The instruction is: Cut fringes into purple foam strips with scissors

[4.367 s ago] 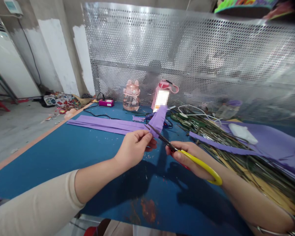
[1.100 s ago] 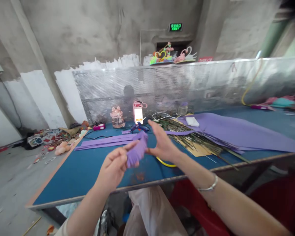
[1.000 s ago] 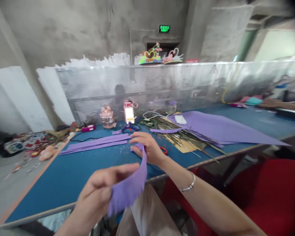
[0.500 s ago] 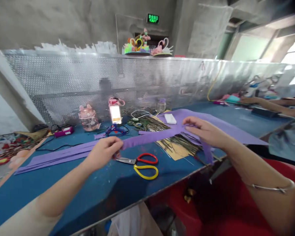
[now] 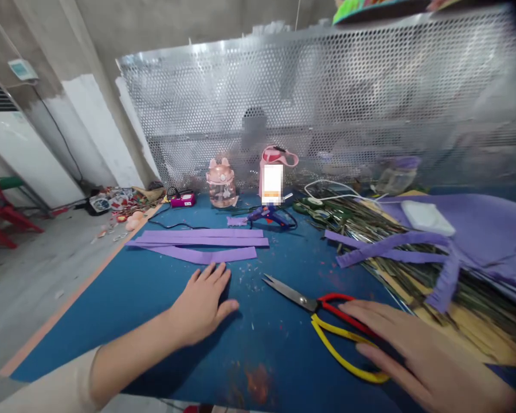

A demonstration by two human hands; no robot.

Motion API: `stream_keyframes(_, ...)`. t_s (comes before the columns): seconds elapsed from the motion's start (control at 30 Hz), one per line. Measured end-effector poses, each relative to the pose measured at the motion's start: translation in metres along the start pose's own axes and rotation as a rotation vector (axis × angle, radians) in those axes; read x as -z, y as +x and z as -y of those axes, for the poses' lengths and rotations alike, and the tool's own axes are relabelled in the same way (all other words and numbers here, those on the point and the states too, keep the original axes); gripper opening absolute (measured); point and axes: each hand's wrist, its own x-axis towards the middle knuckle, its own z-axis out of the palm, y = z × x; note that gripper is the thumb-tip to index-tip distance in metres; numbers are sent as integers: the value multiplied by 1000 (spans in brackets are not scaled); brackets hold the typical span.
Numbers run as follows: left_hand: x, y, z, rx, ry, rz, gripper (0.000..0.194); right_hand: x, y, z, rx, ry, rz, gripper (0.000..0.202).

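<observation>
My left hand (image 5: 205, 304) is open, fingers spread just in front of the lowest of several purple strips (image 5: 198, 234) on the blue table; I cannot tell whether a fingertip touches it. To the right lie scissors (image 5: 308, 304) with one red and one yellow handle, blades pointing left. Over those handles my right hand (image 5: 406, 350) reaches with fingers stretched and thumb apart, not closed round them. A curved purple strip (image 5: 384, 248) rests on thin dark stems (image 5: 352, 221), its end folding down at the right.
Behind the strips stand a blue glue gun (image 5: 270, 215), a pink bottle (image 5: 221, 186) and a pixelated phone-like shape. A magenta box (image 5: 183, 199) with a black cable sits back left. A white block (image 5: 427, 218) lies on a purple sheet (image 5: 499, 229). A perforated metal panel (image 5: 339, 103) closes the back.
Both hands have let go of the purple strip, which now lies on the stems. My right hand has moved down to the scissors handles, and the view has turned left.
</observation>
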Motion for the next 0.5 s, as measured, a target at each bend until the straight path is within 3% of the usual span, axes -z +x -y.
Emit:
stream_keyframes(0.1, 8, -28, -14, -112, -25, 45, 55, -10, 17, 16, 61, -4, 151, 36)
stream_keyframes(0.17, 18, -30, -14, -228, -63, 38, 44, -11, 28, 16, 46, 0, 197, 32)
stream_keyframes(0.3, 31, 9, 24, -141, 54, -219, 30, -12, 36, 14, 31, 39, 211, 28)
stream_keyframes(0.4, 28, 41, 60, -64, 82, -180, 29, -15, 29, 10, -13, 77, 223, 29)
stream_keyframes(0.5, 20, 52, 76, -80, 3, -141, 17, -19, 13, -5, -71, 63, 209, 32)
